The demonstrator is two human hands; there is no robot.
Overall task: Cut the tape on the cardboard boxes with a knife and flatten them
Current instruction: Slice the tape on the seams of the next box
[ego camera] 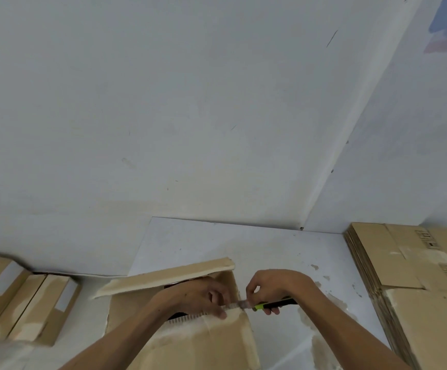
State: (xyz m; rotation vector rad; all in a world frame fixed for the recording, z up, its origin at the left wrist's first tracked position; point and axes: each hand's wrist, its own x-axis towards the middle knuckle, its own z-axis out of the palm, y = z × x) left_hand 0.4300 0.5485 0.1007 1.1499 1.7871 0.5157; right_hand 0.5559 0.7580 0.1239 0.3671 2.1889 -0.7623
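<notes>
**Two hands meet at the box's right corner, blade lying left to right**

We have both hands at the right end of the open cardboard box [190,340], which sits on the floor right in front of us with its far flap [169,276] lifted. Our right hand [267,289] grips the knife [267,305] by its black-and-green handle; the long axis runs almost level, blade pointing left toward the box. Our left hand [206,297] curls over the near flap's edge, fingertips pinching cardboard where the blade tip arrives. Tape [235,305] looks like a clear strip there, though we cannot make out its edges. So the cut lies left of the knife hand, and the left fingertips sit just beside that line; we judge that closeness the main risk. Flattened boxes [417,276] are stacked at right, uncut ones [24,297] at left.
</notes>
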